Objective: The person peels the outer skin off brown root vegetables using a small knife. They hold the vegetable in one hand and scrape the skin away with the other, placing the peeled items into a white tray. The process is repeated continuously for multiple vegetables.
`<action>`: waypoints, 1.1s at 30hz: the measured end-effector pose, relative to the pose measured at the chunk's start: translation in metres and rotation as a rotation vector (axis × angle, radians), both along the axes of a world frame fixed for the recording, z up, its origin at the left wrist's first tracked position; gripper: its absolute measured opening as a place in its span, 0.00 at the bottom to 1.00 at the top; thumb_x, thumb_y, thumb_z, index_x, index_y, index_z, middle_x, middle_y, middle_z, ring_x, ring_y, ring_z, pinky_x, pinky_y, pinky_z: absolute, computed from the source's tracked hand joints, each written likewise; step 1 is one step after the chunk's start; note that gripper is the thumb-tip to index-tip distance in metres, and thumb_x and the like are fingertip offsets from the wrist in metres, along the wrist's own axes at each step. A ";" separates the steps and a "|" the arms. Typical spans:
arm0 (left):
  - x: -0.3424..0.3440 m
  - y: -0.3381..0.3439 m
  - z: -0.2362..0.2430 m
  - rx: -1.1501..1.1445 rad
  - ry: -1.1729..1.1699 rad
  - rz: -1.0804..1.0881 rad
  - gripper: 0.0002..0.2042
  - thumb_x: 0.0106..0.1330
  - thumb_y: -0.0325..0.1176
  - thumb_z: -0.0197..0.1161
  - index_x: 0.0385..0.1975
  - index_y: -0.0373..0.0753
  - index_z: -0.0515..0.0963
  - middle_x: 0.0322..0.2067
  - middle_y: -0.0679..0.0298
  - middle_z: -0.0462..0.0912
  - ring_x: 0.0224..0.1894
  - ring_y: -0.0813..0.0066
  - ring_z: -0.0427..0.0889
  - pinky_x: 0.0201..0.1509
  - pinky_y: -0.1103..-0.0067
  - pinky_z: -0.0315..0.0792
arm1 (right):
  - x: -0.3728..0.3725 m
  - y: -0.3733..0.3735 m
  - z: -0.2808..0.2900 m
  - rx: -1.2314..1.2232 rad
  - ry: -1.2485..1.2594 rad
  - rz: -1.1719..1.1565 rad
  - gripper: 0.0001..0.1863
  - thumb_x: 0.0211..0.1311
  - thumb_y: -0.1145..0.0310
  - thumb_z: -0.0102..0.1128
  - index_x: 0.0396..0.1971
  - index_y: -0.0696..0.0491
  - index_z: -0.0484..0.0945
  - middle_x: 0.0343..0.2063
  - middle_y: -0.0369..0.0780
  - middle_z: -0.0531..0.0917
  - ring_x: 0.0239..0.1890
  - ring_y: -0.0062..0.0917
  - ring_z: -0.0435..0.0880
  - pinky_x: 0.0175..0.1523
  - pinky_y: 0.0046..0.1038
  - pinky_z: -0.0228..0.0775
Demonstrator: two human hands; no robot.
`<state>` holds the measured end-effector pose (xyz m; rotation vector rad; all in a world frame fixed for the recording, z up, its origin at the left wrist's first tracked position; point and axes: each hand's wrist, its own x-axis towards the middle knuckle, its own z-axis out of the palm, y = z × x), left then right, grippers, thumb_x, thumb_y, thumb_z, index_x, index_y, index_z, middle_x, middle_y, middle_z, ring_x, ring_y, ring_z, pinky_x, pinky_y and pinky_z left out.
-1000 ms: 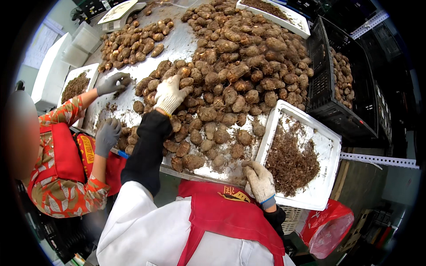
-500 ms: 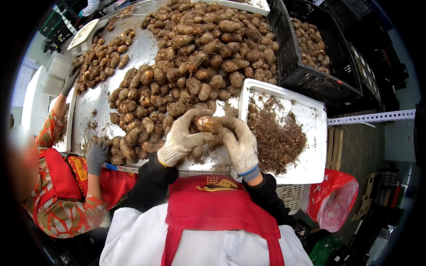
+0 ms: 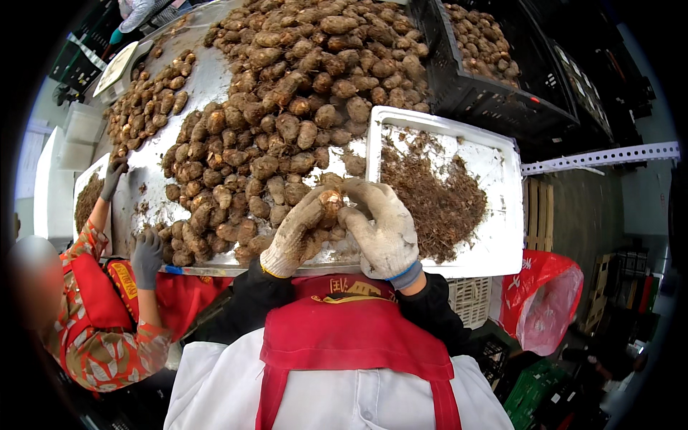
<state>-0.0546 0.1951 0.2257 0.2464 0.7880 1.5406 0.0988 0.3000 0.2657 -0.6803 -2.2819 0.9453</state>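
Head cam: the left hand (image 3: 295,235) has gloved fingers curled round a small roundish tuber (image 3: 330,203), brown with a paler, orangey patch facing up. Right hand (image 3: 385,229) bends in beside it, can't tell if it's gripping. Tuber's left of the white tray (image 3: 506,215), near side of the heap (image 3: 265,107).

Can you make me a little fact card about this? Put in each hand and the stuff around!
Left hand: gloved, holding a brown root
Right hand: gloved, close against that root
Pile: many brown roots, on the table
Tray: white, with brown scraps
Crate: black, roots inside
Other person: at left, grey gloves
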 end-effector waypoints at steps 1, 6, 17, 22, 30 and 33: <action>0.001 0.001 -0.004 0.024 -0.023 -0.021 0.21 0.76 0.41 0.54 0.63 0.36 0.68 0.49 0.65 0.79 0.48 0.78 0.79 0.47 0.80 0.78 | 0.000 0.000 0.002 0.003 0.007 0.012 0.18 0.61 0.68 0.64 0.52 0.55 0.80 0.42 0.48 0.81 0.43 0.41 0.83 0.46 0.36 0.76; 0.010 0.014 -0.006 -0.092 0.203 -0.102 0.19 0.76 0.42 0.54 0.58 0.35 0.71 0.42 0.66 0.78 0.39 0.81 0.77 0.40 0.83 0.73 | 0.013 0.003 0.000 0.103 -0.012 -0.011 0.15 0.62 0.71 0.62 0.48 0.55 0.81 0.34 0.46 0.81 0.34 0.40 0.83 0.38 0.35 0.76; 0.009 0.020 -0.013 0.044 0.317 -0.357 0.28 0.71 0.56 0.57 0.52 0.32 0.72 0.31 0.67 0.76 0.25 0.83 0.69 0.25 0.85 0.63 | 0.031 0.005 0.000 0.069 -0.229 -0.157 0.09 0.63 0.64 0.61 0.39 0.52 0.80 0.31 0.43 0.81 0.29 0.36 0.83 0.34 0.36 0.77; 0.015 0.019 -0.011 0.144 0.067 -0.369 0.31 0.69 0.61 0.55 0.52 0.33 0.73 0.28 0.67 0.74 0.24 0.81 0.69 0.25 0.84 0.61 | 0.061 0.043 -0.044 0.016 -0.341 -0.557 0.14 0.68 0.52 0.57 0.36 0.47 0.83 0.32 0.39 0.84 0.34 0.31 0.85 0.41 0.35 0.77; 0.018 0.025 -0.011 -0.003 0.088 -0.255 0.27 0.73 0.55 0.53 0.54 0.33 0.73 0.38 0.63 0.78 0.36 0.80 0.77 0.39 0.85 0.74 | 0.078 0.046 -0.025 -0.045 -0.433 -0.482 0.22 0.65 0.53 0.56 0.54 0.47 0.80 0.51 0.47 0.80 0.49 0.40 0.83 0.54 0.36 0.77; 0.016 0.027 -0.026 0.012 -0.017 -0.295 0.30 0.69 0.54 0.60 0.59 0.35 0.70 0.45 0.60 0.79 0.39 0.73 0.82 0.38 0.78 0.80 | 0.056 0.033 -0.005 -0.196 -0.337 -0.185 0.22 0.64 0.54 0.57 0.55 0.48 0.80 0.55 0.48 0.78 0.53 0.39 0.81 0.56 0.36 0.76</action>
